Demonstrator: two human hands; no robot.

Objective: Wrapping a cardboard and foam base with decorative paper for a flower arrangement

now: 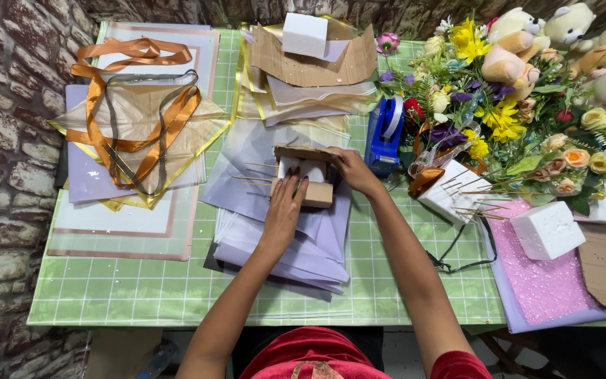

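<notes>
At far left of the frame, orange and grey ribbons [131,105] lie looped on stacked wrapping sheets [135,210], well apart from the work. Centre frame: left hand [283,210] lies flat, fingers spread, pressing the near side of a small cardboard box [311,184] holding white foam with thin sticks poking out left; right hand [354,170] has fingers curled on the box's right edge. Looks like the foam is being seated or the box steadied on lilac paper sheets [296,245]; next move likely needs one hand freed while the other keeps it steady. Right of it, blue tape dispenser [385,133] just beside right hand, then foam blocks [547,230], flowers [499,105], plush toys upper right crowd the desk [106,295].
</notes>
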